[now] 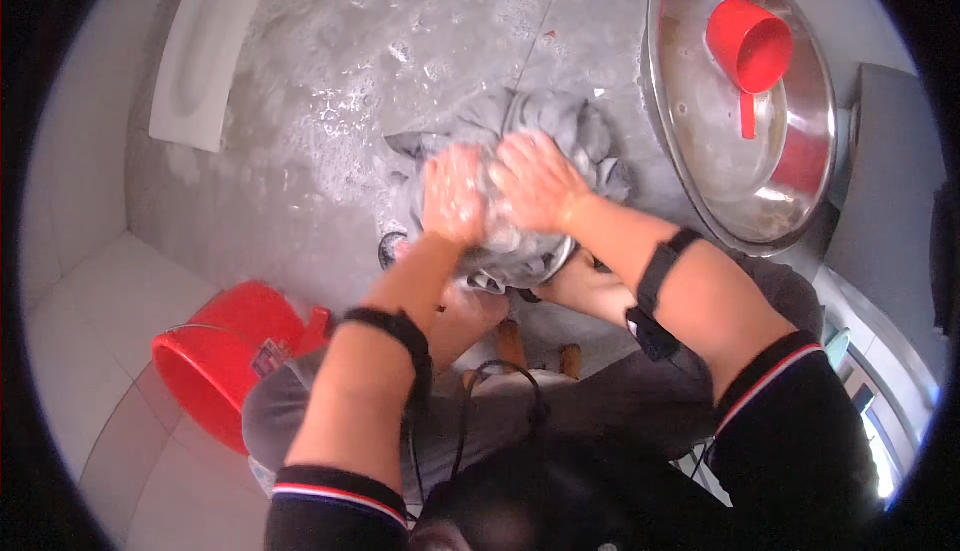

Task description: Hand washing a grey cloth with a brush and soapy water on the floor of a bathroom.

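Note:
A bunched, wet grey garment [480, 119] lies on the soapy floor in front of me, with suds on it. Both my hands press into it side by side, knuckles up and fingers curled, slightly blurred. My left hand [454, 191] is on the garment's left part, its fingers bent into the cloth. Close to its right, my right hand [536, 179] grips the middle of the cloth. The fingertips of both hands are partly hidden by foam and folds.
At the right stands a large steel basin [814, 198] with cloudy water and a red plastic dipper [739, 44]. A red bucket [225, 348] lies tilted at the lower left. Upper left is a white tray-like piece [199, 48]. Foamy water spreads over the grey floor [337, 40].

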A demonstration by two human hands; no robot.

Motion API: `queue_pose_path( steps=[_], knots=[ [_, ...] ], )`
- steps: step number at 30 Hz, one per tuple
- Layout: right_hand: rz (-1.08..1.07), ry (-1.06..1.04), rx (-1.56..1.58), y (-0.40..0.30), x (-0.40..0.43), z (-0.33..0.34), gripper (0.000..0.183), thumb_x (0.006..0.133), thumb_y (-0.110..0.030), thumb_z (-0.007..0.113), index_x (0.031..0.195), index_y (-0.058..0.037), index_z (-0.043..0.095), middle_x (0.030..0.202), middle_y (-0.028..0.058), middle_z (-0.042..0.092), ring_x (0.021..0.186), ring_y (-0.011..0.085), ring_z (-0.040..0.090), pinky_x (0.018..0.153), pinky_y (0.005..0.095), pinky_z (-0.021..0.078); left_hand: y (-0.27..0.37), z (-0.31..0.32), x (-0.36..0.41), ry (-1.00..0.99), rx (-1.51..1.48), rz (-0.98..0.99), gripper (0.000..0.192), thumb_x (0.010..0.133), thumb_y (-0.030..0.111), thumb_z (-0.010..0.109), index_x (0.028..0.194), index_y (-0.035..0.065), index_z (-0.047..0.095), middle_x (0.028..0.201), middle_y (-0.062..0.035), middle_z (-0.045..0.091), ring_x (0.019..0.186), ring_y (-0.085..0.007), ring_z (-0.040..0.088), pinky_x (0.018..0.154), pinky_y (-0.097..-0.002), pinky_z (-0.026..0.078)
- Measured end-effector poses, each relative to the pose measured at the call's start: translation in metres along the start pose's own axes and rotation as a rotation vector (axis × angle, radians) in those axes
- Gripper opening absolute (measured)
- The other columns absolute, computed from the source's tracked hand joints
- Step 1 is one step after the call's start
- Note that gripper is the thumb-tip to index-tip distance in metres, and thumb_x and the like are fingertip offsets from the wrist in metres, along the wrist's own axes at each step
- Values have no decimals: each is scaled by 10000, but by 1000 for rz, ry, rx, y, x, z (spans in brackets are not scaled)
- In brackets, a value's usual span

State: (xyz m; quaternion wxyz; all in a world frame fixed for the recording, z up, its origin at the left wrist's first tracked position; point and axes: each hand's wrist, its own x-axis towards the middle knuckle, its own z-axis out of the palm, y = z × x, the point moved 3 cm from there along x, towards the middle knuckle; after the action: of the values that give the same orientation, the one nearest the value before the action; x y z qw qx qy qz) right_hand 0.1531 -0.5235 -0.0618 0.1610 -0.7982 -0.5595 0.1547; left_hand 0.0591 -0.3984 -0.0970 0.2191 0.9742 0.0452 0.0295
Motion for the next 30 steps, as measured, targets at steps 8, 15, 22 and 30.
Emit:
queue_pose_path(
  steps=[8, 15, 22, 30],
  knots=[
    [733, -456, 417, 114, 86, -26, 1183, 669, -812, 648, 1578, -169, 248, 1538, 238, 377, 1466, 377, 294, 1180, 488, 264, -17, -12, 92, -197, -36, -427, 554, 892, 506, 632, 1163, 35, 528, 1139, -181, 615, 1090, -369, 585, 942, -521, 425],
    [429, -271, 177, 12, 7, -52, 705, 641, -502, 805, 1185, -87, 637, 1205, 182, 641, 1179, 376, 576, 999, 526, 426, 15, -83, 10, -266, -100, -61, 831, 712, 566, 781, 1286, 32, 502, 1395, -244, 428, 1324, -463, 383, 1044, -632, 324],
    [172, -58, 20, -93, -88, -70, 501, 623, -346, 836, 1022, -110, 646, 1068, 107, 584, 1102, 297, 527, 990, 533, 364, 89, -99, -7, -551, -116, 188, 1412, 477, 680, 858, 1548, 46, 190, 1523, -280, 257, 1444, -510, 185, 1110, -712, 209],
    [-35, -79, -280, -12, -86, 17, 525, 753, -438, 741, 1111, -64, 658, 1177, 145, 594, 1148, 309, 512, 1014, 563, 346, 67, -7, -5, -297, -57, 223, 908, 734, 446, 724, 1474, 53, 375, 1226, -166, 500, 1192, -360, 470, 1005, -575, 341]
  ],
)
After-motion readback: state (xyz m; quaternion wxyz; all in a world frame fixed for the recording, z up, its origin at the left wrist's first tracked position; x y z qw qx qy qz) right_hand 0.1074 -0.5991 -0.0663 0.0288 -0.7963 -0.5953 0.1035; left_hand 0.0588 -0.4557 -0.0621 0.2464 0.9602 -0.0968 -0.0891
